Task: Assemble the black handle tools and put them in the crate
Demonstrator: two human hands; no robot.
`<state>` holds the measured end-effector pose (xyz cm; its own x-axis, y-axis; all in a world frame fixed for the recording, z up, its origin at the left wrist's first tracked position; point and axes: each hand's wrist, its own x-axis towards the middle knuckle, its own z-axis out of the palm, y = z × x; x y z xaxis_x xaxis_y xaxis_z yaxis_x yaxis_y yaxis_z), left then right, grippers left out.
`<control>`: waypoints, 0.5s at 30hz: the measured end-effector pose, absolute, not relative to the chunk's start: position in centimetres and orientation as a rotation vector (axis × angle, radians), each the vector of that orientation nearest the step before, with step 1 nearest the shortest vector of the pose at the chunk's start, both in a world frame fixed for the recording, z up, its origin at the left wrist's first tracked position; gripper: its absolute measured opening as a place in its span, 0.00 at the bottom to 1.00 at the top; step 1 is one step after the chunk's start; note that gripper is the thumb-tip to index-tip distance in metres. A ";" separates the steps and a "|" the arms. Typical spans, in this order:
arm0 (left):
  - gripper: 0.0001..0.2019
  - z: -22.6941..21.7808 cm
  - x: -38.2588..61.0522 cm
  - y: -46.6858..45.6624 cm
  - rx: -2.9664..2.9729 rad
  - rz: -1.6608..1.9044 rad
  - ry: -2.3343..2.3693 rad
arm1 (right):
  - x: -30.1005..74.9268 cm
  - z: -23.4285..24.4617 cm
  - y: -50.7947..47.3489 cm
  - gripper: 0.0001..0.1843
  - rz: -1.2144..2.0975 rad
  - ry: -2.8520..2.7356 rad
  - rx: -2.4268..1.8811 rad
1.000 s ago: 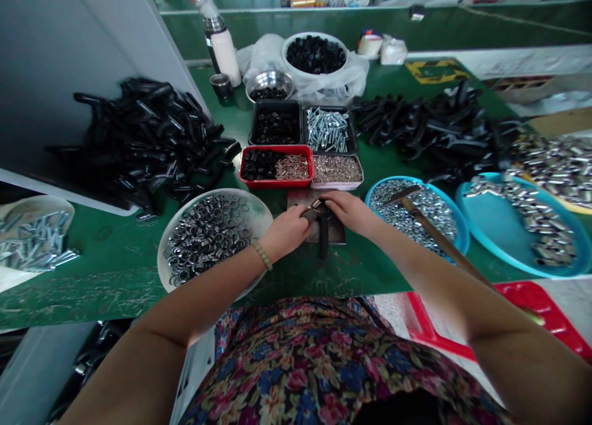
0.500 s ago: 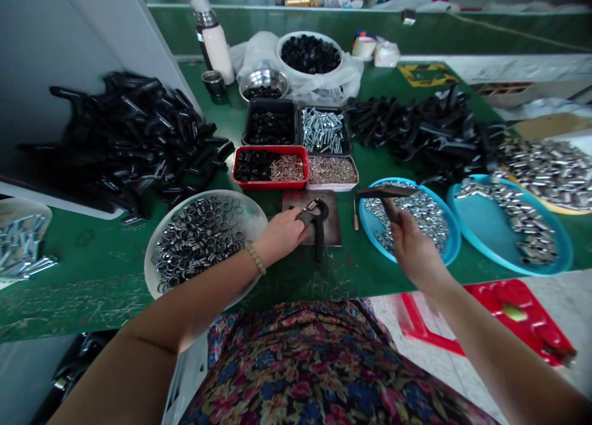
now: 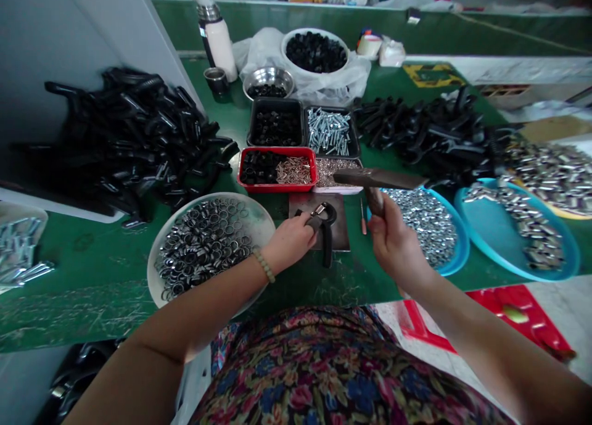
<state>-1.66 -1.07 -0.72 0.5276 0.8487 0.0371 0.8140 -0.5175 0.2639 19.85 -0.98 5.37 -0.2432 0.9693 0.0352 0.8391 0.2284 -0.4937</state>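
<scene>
My left hand point(image 3: 295, 241) is closed on a black plastic part with a ring-shaped end point(image 3: 327, 243), keeping it down on a square metal plate point(image 3: 341, 224). A small shiny metal piece point(image 3: 320, 209) sits at the top of the ring, by my fingertips. In my right hand point(image 3: 398, 245) is a hammer point(image 3: 379, 177), gripped by its handle, its head raised over the bench to the right of the plate. A thin tool with a reddish handle point(image 3: 363, 224) lies between the plate and a blue basin of small shiny metal parts point(image 3: 464, 252).
A pale basin of metal rings point(image 3: 152, 271) stands left of the plate. Behind are a red tray point(image 3: 277, 189), black trays, and screws point(image 3: 329, 131). Piles of black parts point(image 3: 152, 129) lie left and right. Another blue basin point(image 3: 490, 227) is at the far right.
The hammer has moved left and closer to the plate with my right hand. My left hand stays on the black part. The whole view has shifted slightly.
</scene>
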 end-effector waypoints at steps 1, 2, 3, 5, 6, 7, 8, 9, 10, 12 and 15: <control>0.12 -0.7 -1.6 -1.0 2.545 0.231 1.415 | 19.9 5.3 -1.0 0.28 0.569 -2.199 -1.706; 0.12 -0.7 -1.6 -1.0 2.538 0.223 1.419 | 19.9 5.3 -1.0 0.27 0.604 -2.244 -1.742; 0.12 -0.7 -1.5 -0.9 2.533 0.216 1.422 | 19.9 5.2 -1.0 0.27 0.624 -2.278 -1.768; 0.12 -0.8 -1.3 -1.1 2.526 0.210 1.424 | 20.0 4.9 -1.0 0.26 0.565 -2.235 -1.762; 0.12 -0.9 -1.2 -1.2 2.523 0.208 1.430 | 20.1 4.8 -0.9 0.26 0.529 -2.203 -1.740; 0.12 -0.9 -1.2 -1.4 2.520 0.202 1.437 | 20.1 4.8 -0.9 0.26 0.511 -2.190 -1.732; 0.12 -0.8 -1.2 -1.6 2.513 0.195 1.449 | 20.1 4.7 -0.9 0.26 0.532 -2.207 -1.741; 0.12 -0.6 -1.4 -1.6 2.504 0.186 1.457 | 20.1 4.8 -1.0 0.26 0.573 -2.239 -1.764; 0.13 -0.2 -1.6 -1.5 2.491 0.184 1.466 | 20.2 4.9 -1.2 0.26 0.623 -2.277 -1.776; 0.15 1.1 -2.2 -0.4 2.456 0.246 1.513 | 20.2 5.1 -1.8 0.27 0.648 -2.257 -1.738; 0.18 3.6 -2.3 4.0 2.423 0.505 1.690 | 20.0 5.0 -3.2 0.28 0.571 -2.198 -1.631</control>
<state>-2.33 4.03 3.62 0.3108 0.9313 0.1898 0.8826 -0.3569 0.3059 20.02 -3.23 4.98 -0.2805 0.9592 0.0354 0.8208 0.2588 -0.5092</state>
